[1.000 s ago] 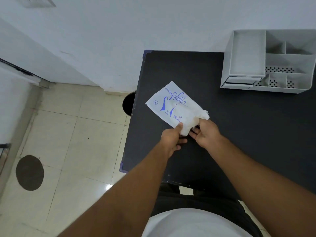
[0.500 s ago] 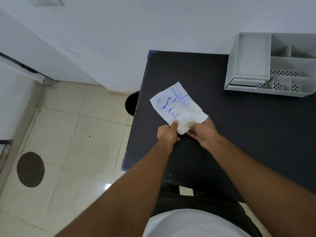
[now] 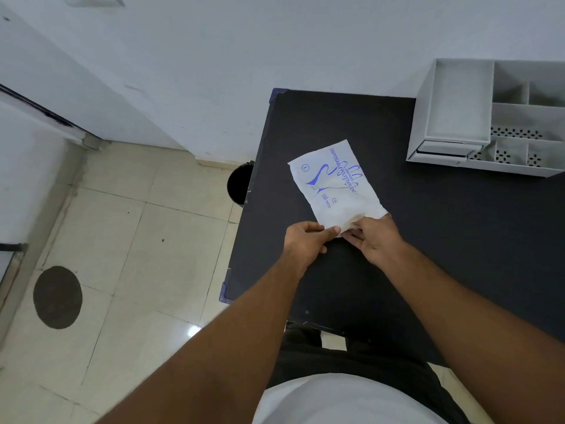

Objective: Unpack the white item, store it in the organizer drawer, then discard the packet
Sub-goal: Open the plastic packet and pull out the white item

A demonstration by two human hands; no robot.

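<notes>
Gripping the near edge of the packet (image 3: 336,188), both hands work over the black desk (image 3: 458,240). Left hand (image 3: 304,241): thumb on top of the packet's near-left corner, other fingers curled beneath, pinching the film. Right hand (image 3: 374,240): fingers closed on the near-right, crumpled end of the packet, where the film bunches and looks torn or opened; whether anything has been drawn out cannot be told from this view.

Packet: white, thin, printed in blue with a glove outline and the words "DISPOSABLE POLYETHYLENE", "100 PIECES", a CE mark and a circled L. Its far end lies flat on the desk, angled toward the far left corner; its near end is lifted slightly by the 2 hands. The white item itself is not separately visible and appears to be inside the packet.

Organizer (image 3: 489,117): light grey, at the far right of the desk against the white wall (image 3: 275,41), well apart from the packet. It shows 1 large open tray on its left, several smaller compartments on the right with perforated floors, and a low drawer (image 3: 446,148) front below the tray, which looks closed.

Bin (image 3: 240,183): dark, round, on the tiled floor (image 3: 137,240) just beside the desk's left edge, partly hidden by it.
</notes>
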